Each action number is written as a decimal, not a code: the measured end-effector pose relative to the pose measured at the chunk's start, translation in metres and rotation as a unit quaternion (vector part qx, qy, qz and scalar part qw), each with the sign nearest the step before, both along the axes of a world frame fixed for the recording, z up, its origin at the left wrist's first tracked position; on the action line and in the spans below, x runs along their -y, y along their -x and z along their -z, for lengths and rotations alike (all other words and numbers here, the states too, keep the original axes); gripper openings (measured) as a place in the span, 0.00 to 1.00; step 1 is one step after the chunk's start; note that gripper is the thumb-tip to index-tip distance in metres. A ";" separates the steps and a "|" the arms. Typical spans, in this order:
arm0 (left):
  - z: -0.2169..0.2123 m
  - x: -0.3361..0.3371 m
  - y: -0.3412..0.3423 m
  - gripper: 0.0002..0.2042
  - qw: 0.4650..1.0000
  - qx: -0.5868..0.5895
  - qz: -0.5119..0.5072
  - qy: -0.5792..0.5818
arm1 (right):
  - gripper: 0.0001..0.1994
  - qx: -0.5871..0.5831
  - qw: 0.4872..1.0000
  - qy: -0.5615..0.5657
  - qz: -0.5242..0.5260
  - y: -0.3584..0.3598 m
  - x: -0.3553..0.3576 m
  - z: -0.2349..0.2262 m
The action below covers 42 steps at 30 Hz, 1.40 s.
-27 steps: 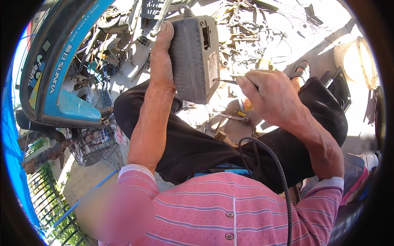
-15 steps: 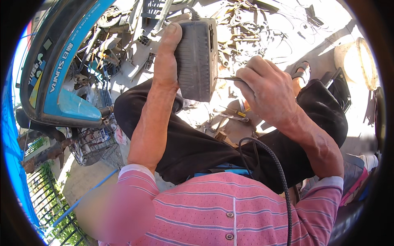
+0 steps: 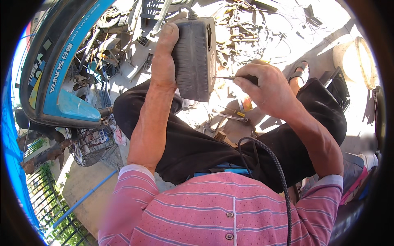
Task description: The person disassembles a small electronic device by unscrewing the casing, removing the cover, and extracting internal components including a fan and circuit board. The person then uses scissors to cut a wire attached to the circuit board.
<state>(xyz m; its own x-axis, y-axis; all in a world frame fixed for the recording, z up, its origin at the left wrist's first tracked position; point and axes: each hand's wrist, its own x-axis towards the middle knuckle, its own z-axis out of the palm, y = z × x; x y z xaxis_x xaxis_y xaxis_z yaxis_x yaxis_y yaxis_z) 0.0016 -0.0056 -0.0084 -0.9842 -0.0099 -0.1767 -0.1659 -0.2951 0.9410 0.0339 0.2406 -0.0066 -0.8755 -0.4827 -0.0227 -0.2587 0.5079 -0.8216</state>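
- Black ribbed plastic covers the box (image 3: 191,61), my landmark; I see it nearly upright, raised in front of the person between the two hands, its cord (image 3: 192,14) coming out at the upper end.
- Against the box's left side, the left hand (image 3: 164,55) is spread around it in a firm hold, thumb pointing upward; the other fingers are mostly hidden behind, so I cannot tell how they sit.
- Right of the box, the right hand (image 3: 264,85) is curled tightly on a thin dark tool (image 3: 226,78), its tip at the box's right face; whether it sits in a hole, I cannot tell.
- Below and right of the box, I find a yellow-handled tool (image 3: 239,112) with a wrench (image 3: 233,117) just beside it.
- Far right of the box stands a pale bucket (image 3: 347,61).
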 end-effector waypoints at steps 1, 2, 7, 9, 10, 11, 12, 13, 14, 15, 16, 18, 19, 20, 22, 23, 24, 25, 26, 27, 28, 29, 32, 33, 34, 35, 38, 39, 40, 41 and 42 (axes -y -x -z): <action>0.001 0.001 0.001 0.27 1.000 -0.008 0.000 0.014 | 0.08 -0.002 1.000 -0.005 0.010 -0.001 0.001 0.002; 0.001 0.001 0.001 0.26 1.000 -0.015 0.000 0.028 | 0.07 -0.005 1.000 -0.010 0.021 -0.003 0.002 0.003; -0.003 0.003 -0.001 0.25 1.000 0.008 -0.007 0.012 | 0.07 -0.178 0.983 -0.032 0.025 -0.005 0.010 0.002; -0.004 0.004 -0.001 0.24 1.000 0.011 -0.011 -0.001 | 0.07 -0.181 0.983 -0.031 0.019 -0.005 0.011 0.004; -0.005 0.005 -0.001 0.24 1.000 0.006 -0.010 0.000 | 0.07 -0.158 0.987 -0.029 0.015 -0.004 0.010 0.006; -0.005 0.005 0.000 0.24 1.000 0.001 -0.008 0.001 | 0.07 -0.135 0.990 -0.027 0.011 -0.004 0.010 0.007; -0.004 0.006 0.000 0.23 1.000 0.002 -0.014 0.006 | 0.06 -0.121 0.992 -0.035 0.004 -0.004 0.008 0.007; -0.002 0.007 0.001 0.23 1.000 0.004 -0.020 0.011 | 0.06 -0.108 0.993 -0.043 -0.002 -0.003 0.007 0.006; -0.001 0.008 0.001 0.23 1.000 0.005 -0.026 0.016 | 0.05 -0.094 0.994 -0.051 -0.008 -0.003 0.006 0.005; -0.003 0.007 0.000 0.23 1.000 0.004 -0.016 0.006 | 0.06 -0.084 0.995 -0.056 -0.014 -0.002 0.006 0.003; -0.007 0.006 -0.002 0.23 1.000 0.003 -0.007 -0.003 | 0.07 -0.073 0.995 -0.061 -0.020 -0.003 0.006 0.001; -0.009 0.004 -0.002 0.23 1.000 -0.001 0.000 -0.021 | 0.08 -0.050 0.997 -0.052 -0.028 -0.002 0.005 0.001; -0.010 0.003 -0.002 0.23 1.000 -0.004 -0.003 -0.029 | 0.09 -0.038 0.998 -0.037 -0.030 0.000 0.004 0.003; -0.010 0.002 -0.001 0.23 0.999 -0.008 -0.005 -0.037 | 0.09 -0.026 0.999 -0.023 -0.032 0.001 0.003 0.004; -0.008 0.002 -0.001 0.24 0.999 -0.039 0.013 -0.007 | 0.09 0.057 0.997 0.002 -0.044 0.005 -0.001 -0.006; -0.006 0.002 -0.001 0.24 0.998 -0.055 0.023 0.008 | 0.09 0.098 0.994 0.015 -0.050 0.007 -0.002 -0.009; -0.005 0.002 0.000 0.24 0.998 -0.051 0.023 -0.001 | 0.09 0.089 0.995 0.009 -0.050 0.007 -0.002 -0.009; -0.003 0.002 0.000 0.25 0.999 -0.047 0.024 -0.010 | 0.09 0.080 0.995 0.004 -0.051 0.008 -0.002 -0.009; -0.002 0.002 0.000 0.25 0.999 -0.042 0.025 -0.019 | 0.08 0.072 0.996 -0.002 -0.052 0.007 -0.002 -0.009; -0.001 0.002 0.000 0.25 0.999 -0.041 0.027 -0.009 | 0.09 0.059 0.997 -0.002 -0.050 0.007 -0.003 -0.009; -0.001 0.003 -0.002 0.25 0.999 -0.039 0.030 0.000 | 0.09 0.047 0.998 -0.002 -0.047 0.005 -0.003 -0.009; -0.002 0.003 -0.002 0.25 0.999 -0.037 0.032 0.010 | 0.09 0.035 0.998 -0.002 -0.045 0.004 -0.003 -0.008; -0.002 -0.001 -0.002 0.26 0.999 -0.045 0.015 0.012 | 0.09 0.034 0.998 0.028 -0.055 0.003 -0.004 -0.001; -0.003 -0.001 -0.001 0.26 0.999 -0.031 0.013 -0.018 | 0.09 0.076 0.995 0.031 -0.055 0.003 -0.004 -0.003; -0.003 -0.001 -0.001 0.26 0.999 -0.017 0.011 -0.048 | 0.10 0.117 0.991 0.033 -0.054 0.005 -0.004 -0.008; -0.003 0.000 0.000 0.26 0.997 -0.004 0.010 -0.078 | 0.10 0.159 0.985 0.035 -0.053 0.006 -0.004 -0.012; 0.000 0.003 0.002 0.27 0.996 -0.018 -0.011 -0.085 | 0.12 0.174 0.983 0.010 -0.054 0.006 -0.005 -0.019; -0.001 0.004 0.001 0.28 0.996 -0.015 -0.010 -0.084 | 0.12 0.155 0.986 0.013 -0.057 0.006 -0.006 -0.019; -0.002 0.004 0.001 0.28 0.996 -0.013 -0.010 -0.083 | 0.13 0.135 0.989 0.016 -0.060 0.006 -0.007 -0.018; -0.003 0.004 0.001 0.28 0.997 -0.010 -0.009 -0.081 | 0.13 0.115 0.991 0.019 -0.063 0.006 -0.007 -0.018; -0.003 0.004 0.002 0.29 0.996 -0.007 -0.009 -0.092 | 0.13 0.098 0.993 0.031 -0.060 0.005 -0.008 -0.017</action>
<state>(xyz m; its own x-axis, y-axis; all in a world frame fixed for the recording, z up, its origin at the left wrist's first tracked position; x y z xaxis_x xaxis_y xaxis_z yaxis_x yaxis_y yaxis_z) 0.0000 -0.0097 -0.0050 -0.9865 0.0031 -0.1634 -0.1461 -0.4653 0.8730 0.0286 0.2483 0.0108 -0.7937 -0.5886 -0.1534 -0.1468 0.4302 -0.8907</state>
